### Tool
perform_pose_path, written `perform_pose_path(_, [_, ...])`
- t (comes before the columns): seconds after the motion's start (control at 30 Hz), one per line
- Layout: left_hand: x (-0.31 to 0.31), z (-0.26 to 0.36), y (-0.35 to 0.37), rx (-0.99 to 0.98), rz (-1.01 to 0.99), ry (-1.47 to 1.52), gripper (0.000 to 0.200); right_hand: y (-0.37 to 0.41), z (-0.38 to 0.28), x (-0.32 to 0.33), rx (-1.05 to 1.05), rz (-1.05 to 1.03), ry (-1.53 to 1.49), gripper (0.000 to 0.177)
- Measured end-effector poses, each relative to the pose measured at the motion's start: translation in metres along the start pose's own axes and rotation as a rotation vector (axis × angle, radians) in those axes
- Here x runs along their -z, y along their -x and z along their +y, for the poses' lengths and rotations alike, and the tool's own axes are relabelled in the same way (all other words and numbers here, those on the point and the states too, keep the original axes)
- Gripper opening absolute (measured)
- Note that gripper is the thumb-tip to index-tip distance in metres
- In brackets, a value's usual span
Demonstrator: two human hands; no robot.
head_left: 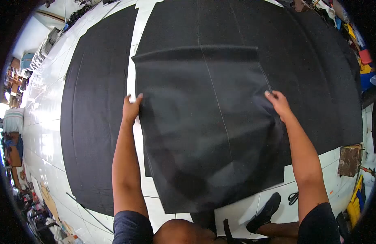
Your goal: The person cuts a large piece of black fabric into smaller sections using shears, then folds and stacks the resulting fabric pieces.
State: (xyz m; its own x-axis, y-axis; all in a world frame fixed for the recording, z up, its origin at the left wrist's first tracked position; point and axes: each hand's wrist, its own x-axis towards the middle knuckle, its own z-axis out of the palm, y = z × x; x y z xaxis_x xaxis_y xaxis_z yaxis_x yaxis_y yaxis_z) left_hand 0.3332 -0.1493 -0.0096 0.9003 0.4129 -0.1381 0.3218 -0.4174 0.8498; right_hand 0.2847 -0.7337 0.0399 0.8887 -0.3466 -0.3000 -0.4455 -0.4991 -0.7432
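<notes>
A black leather-like sheet [184,93] with a pale line down its length is spread in front of me, its near part sagging in soft folds. My left hand [132,109] is at its left edge, thumb against the material and the index finger apart from the thumb; the other fingers are mostly hidden. At the right edge, my right hand [279,105] pinches the sheet, thumb on top and fingertips tucked out of sight. Beneath it lies a larger black sheet [318,81], also marked with faint pale lines.
Another long black sheet [94,101] lies to the left, across a strip of white tiled floor [43,130]. Black scissors [293,198] rest near my foot [269,209]. A brown block [350,160] stands at the right; a thin dark rod [90,213] lies lower left.
</notes>
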Motion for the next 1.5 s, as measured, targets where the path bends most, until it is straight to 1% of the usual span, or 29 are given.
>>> perform_pose_path(0.03, [0.008,-0.008,0.006,0.041,-0.071,-0.092,0.071,-0.002,0.015,0.0,-0.001,-0.043,0.102,0.073])
perform_pose_path(0.1, [0.016,-0.014,0.032,0.117,-0.161,-0.222,0.066,0.003,0.06,-0.005,0.058,0.007,0.183,0.066])
perform_pose_path(0.13, [0.021,-0.019,0.052,0.104,-0.184,-0.199,0.059,0.032,0.042,0.001,0.096,-0.032,0.254,0.057])
perform_pose_path(0.2, [0.032,-0.009,0.106,0.119,-0.259,-0.158,0.056,0.065,0.051,0.01,0.063,-0.045,0.238,0.052])
perform_pose_path(0.23, [0.035,-0.031,0.119,0.132,-0.281,-0.205,0.056,0.075,0.055,0.011,0.059,-0.048,0.226,0.05])
perform_pose_path(0.27, [0.04,-0.029,0.138,0.169,-0.29,-0.28,0.053,0.081,0.062,0.013,0.059,-0.048,0.242,0.048])
perform_pose_path(0.33, [0.047,-0.063,0.166,0.147,-0.254,-0.176,0.042,0.096,0.083,0.016,0.05,-0.039,0.269,0.045])
perform_pose_path(0.37, [0.053,-0.071,0.176,0.14,-0.273,-0.222,0.033,0.106,0.084,0.014,0.041,-0.034,0.275,0.043])
perform_pose_path(0.43, [0.061,-0.061,0.193,0.091,-0.246,-0.23,0.027,0.129,0.079,0.014,0.023,-0.026,0.293,0.04])
perform_pose_path(0.47, [0.061,-0.085,0.196,0.111,-0.218,-0.182,0.026,0.135,0.091,0.015,0.015,-0.077,0.259,0.038])
perform_pose_path(0.53, [0.057,-0.083,0.208,0.184,-0.139,-0.146,0.024,0.149,0.097,0.015,-0.003,-0.139,0.219,0.035])
perform_pose_path(0.57, [0.058,-0.061,0.215,0.223,-0.165,-0.22,0.024,0.154,0.109,0.014,-0.024,-0.177,0.159,0.036])
perform_pose_path(0.63, [0.056,-0.054,0.212,0.151,-0.093,-0.279,0.024,0.163,0.111,0.012,-0.104,-0.191,0.055,0.037])
perform_pose_path(0.7, [0.05,-0.054,0.188,0.084,0.021,-0.323,0.023,0.153,0.107,0.008,-0.155,-0.109,-0.009,0.037])
perform_pose_path(0.73, [0.05,-0.07,0.164,-0.005,-0.006,-0.332,0.023,0.146,0.106,0.006,-0.179,-0.073,-0.039,0.037])
perform_pose_path(0.8, [0.04,-0.052,0.122,-0.053,0.001,-0.368,0.026,0.11,0.095,0.0,-0.122,-0.069,0.0,0.037])
perform_pose_path(0.87, [0.028,-0.063,0.063,-0.275,0.029,-0.385,0.029,0.07,0.066,-0.001,-0.081,-0.071,0.012,0.038])
perform_pose_path(0.93, [0.02,-0.012,0.047,-0.149,0.017,-0.264,0.03,0.043,0.029,-0.002,-0.062,-0.047,-0.04,0.038])
perform_pose_path(0.97, [0.019,-0.009,0.038,-0.112,0.027,-0.227,0.032,0.035,0.018,-0.002,-0.055,-0.016,-0.082,0.037])
perform_pose_path(1.03, [0.027,0.011,0.046,0.019,-0.097,-0.136,0.033,0.03,0.022,0.003,-0.063,-0.067,-0.133,0.037])
perform_pose_path(1.07, [0.031,0.006,0.05,0.057,-0.151,-0.154,0.033,0.029,0.027,0.006,-0.069,-0.086,-0.164,0.037])
perform_pose_path(1.13, [0.045,-0.014,0.065,0.132,-0.251,-0.184,0.033,0.046,0.046,0.017,-0.02,-0.149,0.117,0.038])
perform_pose_path(1.17, [0.046,-0.016,0.079,0.201,-0.247,-0.048,0.033,0.061,0.053,0.019,0.004,-0.19,0.264,0.039])
perform_pose_path(1.23, [0.052,-0.031,0.104,0.216,-0.261,0.01,0.035,0.09,0.039,0.024,-0.127,-0.262,0.525,0.045])
perform_pose_path(1.27, [0.057,-0.035,0.114,0.209,-0.262,-0.05,0.036,0.101,0.03,0.024,-0.19,-0.293,0.652,0.048])
perform_pose_path(1.3, [0.062,-0.036,0.125,0.202,-0.268,-0.113,0.036,0.11,0.024,0.02,-0.075,-0.191,0.721,0.05])
perform_pose_path(1.37, [0.075,-0.037,0.147,0.262,-0.267,-0.002,0.037,0.12,0.01,0.007,0.158,0.028,0.844,0.055])
perform_pose_path(1.4, [0.083,-0.044,0.156,0.283,-0.268,0.072,0.037,0.114,-0.002,-0.003,0.192,0.014,0.767,0.059])
perform_pose_path(1.5, [0.094,-0.06,0.176,0.282,-0.319,0.219,0.037,0.08,-0.018,-0.06,0.697,-0.015,0.628,0.063])
